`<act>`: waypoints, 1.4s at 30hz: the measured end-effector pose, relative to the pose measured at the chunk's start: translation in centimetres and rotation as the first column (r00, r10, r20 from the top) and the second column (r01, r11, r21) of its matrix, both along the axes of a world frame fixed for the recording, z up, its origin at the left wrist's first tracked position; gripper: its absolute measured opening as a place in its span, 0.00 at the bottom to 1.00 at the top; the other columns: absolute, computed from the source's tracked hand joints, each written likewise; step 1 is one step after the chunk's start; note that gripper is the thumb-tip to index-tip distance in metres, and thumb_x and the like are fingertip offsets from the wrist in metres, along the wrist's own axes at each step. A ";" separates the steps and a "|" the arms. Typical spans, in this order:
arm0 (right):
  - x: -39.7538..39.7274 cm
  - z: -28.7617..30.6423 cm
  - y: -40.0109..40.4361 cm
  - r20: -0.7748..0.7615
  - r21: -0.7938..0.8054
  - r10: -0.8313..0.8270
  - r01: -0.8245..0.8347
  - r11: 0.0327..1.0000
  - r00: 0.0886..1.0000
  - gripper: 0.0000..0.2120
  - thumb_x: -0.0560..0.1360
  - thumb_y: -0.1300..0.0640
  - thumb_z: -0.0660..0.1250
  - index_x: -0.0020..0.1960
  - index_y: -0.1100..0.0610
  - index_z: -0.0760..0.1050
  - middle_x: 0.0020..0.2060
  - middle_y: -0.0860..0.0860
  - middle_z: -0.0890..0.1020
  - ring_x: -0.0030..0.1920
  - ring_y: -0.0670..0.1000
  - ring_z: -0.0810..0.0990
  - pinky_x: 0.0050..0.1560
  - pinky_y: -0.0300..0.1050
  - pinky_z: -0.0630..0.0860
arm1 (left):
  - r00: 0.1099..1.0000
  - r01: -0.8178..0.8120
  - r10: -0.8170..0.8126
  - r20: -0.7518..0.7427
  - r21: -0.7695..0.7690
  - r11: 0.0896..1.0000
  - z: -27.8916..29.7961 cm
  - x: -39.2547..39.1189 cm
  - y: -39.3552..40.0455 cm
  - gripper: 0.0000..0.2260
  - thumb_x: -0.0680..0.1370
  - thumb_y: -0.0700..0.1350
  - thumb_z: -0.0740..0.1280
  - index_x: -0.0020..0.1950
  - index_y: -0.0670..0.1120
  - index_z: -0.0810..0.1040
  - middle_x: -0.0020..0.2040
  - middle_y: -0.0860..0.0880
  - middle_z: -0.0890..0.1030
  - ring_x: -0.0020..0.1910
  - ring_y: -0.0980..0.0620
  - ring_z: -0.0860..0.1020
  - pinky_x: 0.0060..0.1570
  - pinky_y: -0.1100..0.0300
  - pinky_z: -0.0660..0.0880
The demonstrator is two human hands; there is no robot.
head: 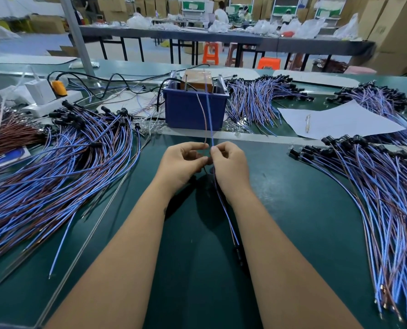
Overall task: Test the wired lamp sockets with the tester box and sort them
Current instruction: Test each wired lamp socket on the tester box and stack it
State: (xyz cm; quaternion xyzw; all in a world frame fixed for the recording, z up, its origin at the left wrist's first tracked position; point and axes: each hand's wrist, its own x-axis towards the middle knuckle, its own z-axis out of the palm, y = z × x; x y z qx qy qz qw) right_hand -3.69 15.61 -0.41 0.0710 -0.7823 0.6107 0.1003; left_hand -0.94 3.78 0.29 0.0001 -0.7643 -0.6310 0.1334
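Left hand (pixel 182 162) pinches brown lead (pixel 203 119), right hand (pixel 228 162) pinches blue lead (pixel 209 115), fingers clamped on insulation; both leads rise to tester box (pixel 196 85) in blue bin (pixel 193 110); black socket (pixel 239 255) hangs low between forearms; judge: light, limp thin wires, smooth plastic jacket, bare tips fragile, grip near ends; piles left (pixel 67 162) and right (pixel 375 186) on green mat (pixel 292 210)

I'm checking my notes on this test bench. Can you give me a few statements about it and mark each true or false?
1. The left hand pinches a brown wire. True.
2. The right hand is open and idle. False: it pinches a blue wire.
3. The blue bin sits beyond the hands. True.
4. A pen lies inside the bin. False: it lies on the white paper.
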 end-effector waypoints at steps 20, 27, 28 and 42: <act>-1.6 0.3 0.6 0.045 -0.065 -0.159 0.162 0.985 0.986 0.07 0.80 0.58 0.60 0.47 0.52 0.76 0.29 0.46 0.77 0.27 0.39 0.73 0.28 0.30 0.67 | 0.934 -0.349 0.354 -0.044 0.096 0.932 -1.2 -2.6 -2.1 0.10 0.78 0.40 0.68 0.58 0.48 0.82 0.27 0.60 0.76 0.30 0.59 0.73 0.50 0.46 0.79; -2.3 -0.1 0.7 0.083 -0.093 -0.202 0.209 0.974 0.976 0.06 0.80 0.57 0.60 0.49 0.51 0.76 0.30 0.46 0.78 0.26 0.36 0.73 0.31 0.35 0.68 | 0.941 -0.337 0.339 -0.019 0.069 0.939 -1.5 -3.3 -2.1 0.10 0.77 0.40 0.68 0.58 0.49 0.82 0.36 0.52 0.76 0.35 0.52 0.73 0.43 0.57 0.75; -2.4 -0.1 0.6 0.088 -0.083 -0.199 0.206 0.975 0.976 0.06 0.80 0.57 0.60 0.49 0.51 0.76 0.30 0.46 0.78 0.26 0.36 0.74 0.32 0.36 0.68 | 0.941 -0.337 0.338 -0.018 0.065 0.939 -1.5 -3.3 -2.2 0.10 0.77 0.40 0.68 0.58 0.49 0.82 0.35 0.52 0.76 0.35 0.52 0.73 0.43 0.58 0.75; -2.7 -0.3 0.6 0.113 -0.172 -0.290 0.306 0.936 0.950 0.06 0.80 0.58 0.60 0.48 0.52 0.75 0.30 0.48 0.78 0.30 0.46 0.75 0.40 0.45 0.75 | 0.917 -0.396 0.400 0.006 0.148 0.906 -1.9 -3.8 -2.7 0.12 0.78 0.40 0.67 0.60 0.48 0.81 0.31 0.58 0.76 0.27 0.60 0.73 0.44 0.53 0.77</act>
